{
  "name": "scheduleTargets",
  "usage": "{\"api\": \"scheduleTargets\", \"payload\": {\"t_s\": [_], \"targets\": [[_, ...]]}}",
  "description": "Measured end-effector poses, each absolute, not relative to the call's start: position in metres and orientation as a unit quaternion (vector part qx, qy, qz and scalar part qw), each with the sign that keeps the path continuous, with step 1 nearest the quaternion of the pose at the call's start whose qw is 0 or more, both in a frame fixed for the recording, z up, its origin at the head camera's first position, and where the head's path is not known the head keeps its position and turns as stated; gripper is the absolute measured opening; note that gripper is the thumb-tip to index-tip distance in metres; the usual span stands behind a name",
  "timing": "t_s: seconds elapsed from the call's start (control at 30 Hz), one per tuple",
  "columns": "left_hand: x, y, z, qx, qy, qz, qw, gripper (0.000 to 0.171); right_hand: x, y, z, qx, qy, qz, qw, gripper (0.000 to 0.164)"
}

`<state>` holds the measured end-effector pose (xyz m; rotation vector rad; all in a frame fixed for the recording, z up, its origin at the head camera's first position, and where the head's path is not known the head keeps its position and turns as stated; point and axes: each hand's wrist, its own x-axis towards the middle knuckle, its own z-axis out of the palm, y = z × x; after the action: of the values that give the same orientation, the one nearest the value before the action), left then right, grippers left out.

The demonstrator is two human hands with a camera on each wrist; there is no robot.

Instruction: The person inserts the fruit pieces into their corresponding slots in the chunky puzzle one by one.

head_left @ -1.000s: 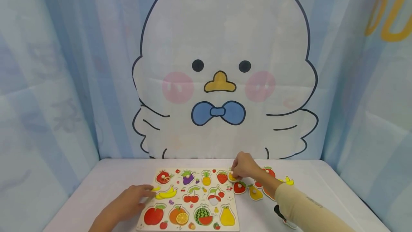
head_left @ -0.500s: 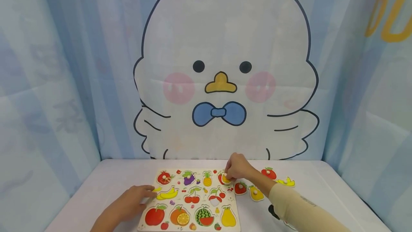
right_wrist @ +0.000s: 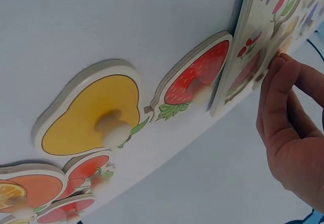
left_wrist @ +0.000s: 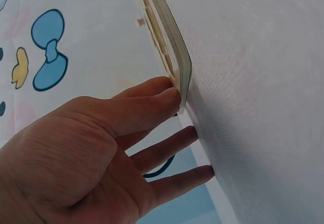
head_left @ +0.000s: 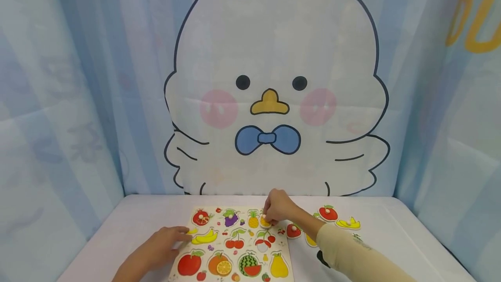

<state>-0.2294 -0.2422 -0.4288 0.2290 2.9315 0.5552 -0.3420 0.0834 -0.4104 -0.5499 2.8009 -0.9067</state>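
Observation:
A white fruit puzzle board (head_left: 283,249) lies on the table, printed with fruit pictures. My left hand (head_left: 162,247) touches its left edge; in the left wrist view the thumb and index finger rest at the board edge (left_wrist: 174,42), with the other fingers spread towards the table. Over the top row, my right hand (head_left: 278,207) pinches a pineapple puzzle piece (head_left: 265,222), just right of the printed pineapple (head_left: 253,220). Its knob is hidden by the fingers. The pomegranate piece (head_left: 201,217) and grape piece (head_left: 231,218), both with knobs, sit in the board.
Right of the board lie a strawberry piece (right_wrist: 197,75), a yellow pear piece (right_wrist: 96,113), an apple piece (head_left: 328,213) and a banana piece (head_left: 348,223). A dark piece (head_left: 322,259) is partly under my right sleeve (head_left: 352,251). A printed curtain (head_left: 270,55) stands behind the table.
My right hand has moved left with the pineapple piece, from the board's right edge, across the strawberry picture, to beside the pineapple picture. The left hand stays at the board's edge.

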Motion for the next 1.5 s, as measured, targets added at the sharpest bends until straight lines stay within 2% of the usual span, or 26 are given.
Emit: {"api": "scheduleTargets", "payload": {"t_s": [0.7, 1.27, 1.5], "targets": [[-0.228, -0.242, -0.432, 0.074, 0.975, 0.194, 0.081, 0.029, -0.343, 0.054, -0.42, -0.174, 0.948, -0.262, 0.057, 0.013], [-0.227, -0.24, -0.431, 0.077, 0.973, 0.204, 0.078, 0.03, -0.342, 0.039, -0.417, -0.155, 0.949, -0.265, 0.069, 0.016], [-0.227, -0.241, -0.427, 0.056, 0.974, 0.201, 0.084, 0.028, -0.34, 0.036, -0.414, -0.166, 0.953, -0.247, 0.05, 0.018]]}}
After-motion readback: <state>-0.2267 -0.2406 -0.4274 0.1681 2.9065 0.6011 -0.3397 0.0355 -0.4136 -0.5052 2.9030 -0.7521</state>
